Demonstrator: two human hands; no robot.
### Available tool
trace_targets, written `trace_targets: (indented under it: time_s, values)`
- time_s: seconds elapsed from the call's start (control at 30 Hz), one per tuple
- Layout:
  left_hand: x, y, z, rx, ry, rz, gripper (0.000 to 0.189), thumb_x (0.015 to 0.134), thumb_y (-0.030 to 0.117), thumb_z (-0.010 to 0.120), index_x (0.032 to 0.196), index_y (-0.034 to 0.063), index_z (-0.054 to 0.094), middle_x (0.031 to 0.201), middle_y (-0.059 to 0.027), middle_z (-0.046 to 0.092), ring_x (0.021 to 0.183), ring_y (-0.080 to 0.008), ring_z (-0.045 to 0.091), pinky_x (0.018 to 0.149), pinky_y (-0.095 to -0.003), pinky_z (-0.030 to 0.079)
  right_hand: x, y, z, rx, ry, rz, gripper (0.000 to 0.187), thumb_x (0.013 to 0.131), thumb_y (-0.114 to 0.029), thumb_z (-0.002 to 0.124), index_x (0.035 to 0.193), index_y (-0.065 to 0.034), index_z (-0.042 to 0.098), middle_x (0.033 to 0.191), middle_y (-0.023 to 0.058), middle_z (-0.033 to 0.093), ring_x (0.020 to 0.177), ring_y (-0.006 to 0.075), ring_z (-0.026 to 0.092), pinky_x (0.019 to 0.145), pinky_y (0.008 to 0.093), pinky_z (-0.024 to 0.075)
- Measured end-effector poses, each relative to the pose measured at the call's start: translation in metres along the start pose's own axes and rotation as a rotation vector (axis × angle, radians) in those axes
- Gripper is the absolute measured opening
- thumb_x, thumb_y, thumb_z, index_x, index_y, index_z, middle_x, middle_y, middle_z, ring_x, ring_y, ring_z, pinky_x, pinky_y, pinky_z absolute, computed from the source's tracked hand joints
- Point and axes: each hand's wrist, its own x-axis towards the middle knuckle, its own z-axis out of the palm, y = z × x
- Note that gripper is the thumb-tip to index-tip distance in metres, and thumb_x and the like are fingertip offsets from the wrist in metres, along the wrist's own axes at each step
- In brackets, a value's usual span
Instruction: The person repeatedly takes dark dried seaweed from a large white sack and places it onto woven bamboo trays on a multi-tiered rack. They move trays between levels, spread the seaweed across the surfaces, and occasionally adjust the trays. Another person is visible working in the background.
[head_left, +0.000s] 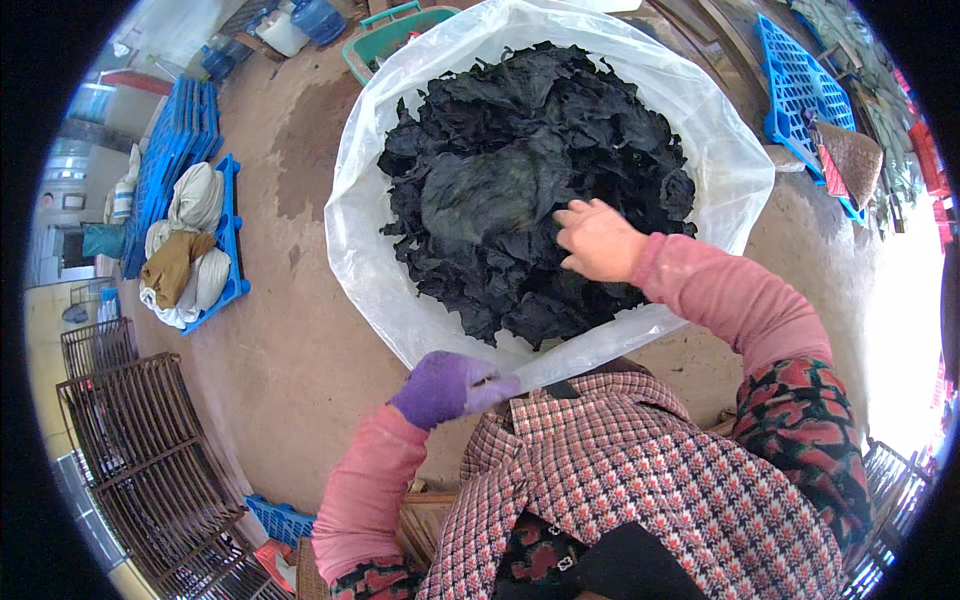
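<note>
A large clear plastic bag (362, 196) stands wide open before me, full of thin, crinkled, black-green sheets (487, 187) that look like dried seaweed. My left hand (450, 386), in a purple knitted glove, grips the bag's near rim at the lower left. Bare, my right hand (600, 238) rests over the right side of the pile, fingers bent down against the sheets. Whether it pinches one is hard to make out. One broad, smoother greenish sheet (491, 191) lies on top, just left of those fingers.
Behind the bag is a green plastic tub (367, 46). On the left, cloth sacks (196, 199) lie on a blue pallet (234, 259) near stacked blue pallets (169, 161). Dark slatted racks (146, 442) stand lower left. Another blue pallet (802, 90) leans at the upper right.
</note>
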Motion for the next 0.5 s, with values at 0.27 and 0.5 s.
trace_targets:
  time_s: [0.27,0.5]
  values:
    - [-0.028,0.008,0.011,0.133,0.317,0.192,0.044,0.077,0.042,0.070,0.098,0.0034,0.066,0.081,-0.0171,0.066,0.073,-0.0364,0.061,0.069,-0.0434,0.047,0.040,0.017,0.004,0.060,0.399,0.226,0.053,0.071,-0.012,0.069,0.123,-0.0096,0.054,0.128,0.0128,0.047,0.115,0.0313,0.046,0.089,0.0434,0.0416]
    - [-0.029,0.010,0.024,0.195,0.446,0.241,0.036,0.080,0.042,0.066,0.093,0.0084,0.068,0.080,-0.0128,0.067,0.071,-0.0316,0.063,0.067,-0.0436,0.046,0.107,0.003,0.044,0.015,0.235,0.182,0.025,0.075,-0.009,0.057,0.100,-0.0095,0.060,0.108,0.0075,0.054,0.103,0.0281,0.050,0.082,0.0428,0.0422]
